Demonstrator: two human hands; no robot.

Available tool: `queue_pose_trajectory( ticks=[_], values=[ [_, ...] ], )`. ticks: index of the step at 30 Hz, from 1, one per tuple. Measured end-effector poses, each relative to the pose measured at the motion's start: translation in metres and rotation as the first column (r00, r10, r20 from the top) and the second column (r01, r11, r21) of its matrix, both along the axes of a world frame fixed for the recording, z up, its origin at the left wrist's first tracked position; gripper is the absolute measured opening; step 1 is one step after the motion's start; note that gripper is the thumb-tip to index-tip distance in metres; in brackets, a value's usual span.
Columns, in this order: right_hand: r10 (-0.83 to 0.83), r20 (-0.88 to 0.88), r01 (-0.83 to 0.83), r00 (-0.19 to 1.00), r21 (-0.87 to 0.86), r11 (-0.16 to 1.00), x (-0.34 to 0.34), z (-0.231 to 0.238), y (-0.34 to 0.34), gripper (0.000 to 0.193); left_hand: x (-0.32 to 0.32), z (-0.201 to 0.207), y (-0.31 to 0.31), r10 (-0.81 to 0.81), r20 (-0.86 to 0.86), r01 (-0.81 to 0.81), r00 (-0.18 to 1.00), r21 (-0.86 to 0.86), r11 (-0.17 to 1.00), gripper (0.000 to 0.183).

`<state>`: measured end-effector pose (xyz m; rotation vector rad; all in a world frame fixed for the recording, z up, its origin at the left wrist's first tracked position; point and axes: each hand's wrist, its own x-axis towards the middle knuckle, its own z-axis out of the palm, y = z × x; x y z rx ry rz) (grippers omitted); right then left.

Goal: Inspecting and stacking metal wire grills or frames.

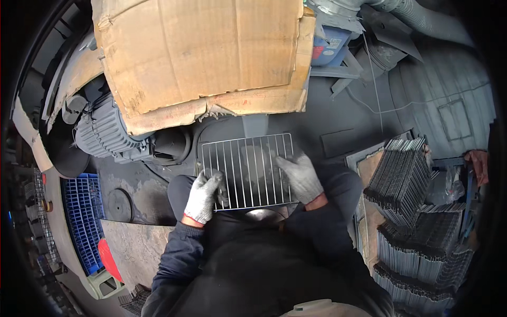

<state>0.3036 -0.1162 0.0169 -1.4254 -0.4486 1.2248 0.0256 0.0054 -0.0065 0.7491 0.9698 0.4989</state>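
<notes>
A rectangular metal wire rack (248,171) with thin parallel bars lies across my lap, held at both sides. My left hand (205,196), in a pale knit glove, grips its left edge near the lower corner, some fingers passing behind the bars. On the opposite side my right hand (301,177), gloved alike, is closed on the right edge with the thumb over the bars. The rack looks slightly tilted, its far edge close to the ragged lower rim of a large cardboard sheet (200,53).
Stacks of similar wire racks (398,179) rise at my right. A grey electric motor (108,129) sits at far left. Below it are a blue plastic crate (84,222) and a flat board (140,245). A large grey drum (441,105) and a ribbed duct (422,21) occupy the far right.
</notes>
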Motion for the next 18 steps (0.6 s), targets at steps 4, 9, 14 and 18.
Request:
queue_pose_trajectory(
  ticks=[4,9,14,18],
  values=[
    [-0.051,0.109,0.067,0.993,-0.155,0.986,0.017,0.021,-0.015,0.022,0.029,0.005,-0.011,-0.068,-0.030,0.069,0.997,0.045,0.997,0.026],
    [-0.243,0.079,0.246,0.967,-0.029,0.969,0.025,0.036,-0.028,0.021,0.054,-0.001,-0.015,-0.170,0.114,0.171,0.979,0.001,0.985,0.022],
    [0.043,0.127,-0.035,0.991,-0.068,0.997,-0.014,-0.003,0.023,0.016,-0.012,-0.003,0.003,0.019,0.021,-0.018,1.000,-0.052,0.998,0.019],
    [0.022,0.107,-0.014,0.994,-0.073,0.997,-0.005,-0.006,0.020,0.017,-0.001,0.000,0.003,0.026,0.027,-0.024,0.999,-0.067,0.997,0.021]
  ],
)
